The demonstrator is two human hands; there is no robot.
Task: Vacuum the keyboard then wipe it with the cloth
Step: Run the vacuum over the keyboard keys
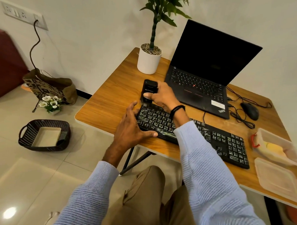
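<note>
right hand [162, 96]: fingers curled round the black handheld vacuum [148, 90], thumb pressed on its front. the vacuum stands nozzle-down below these fingers, on the far-left corner of the keyboard [211, 137]. left hand [130, 128]: fingers spread, resting against the keyboard's left end, thumb along its near edge. the yellow cloth [273, 148] lies in a clear container [269, 134], well to the right of all fingers.

Vacuum: small black handheld vacuum [148, 91], upright, held in right grip [163, 96].
Keyboard: long black keyboard [211, 137] on wooden tabletop [107, 103].
Left grip [131, 128]: resting on keyboard's left end.
</note>
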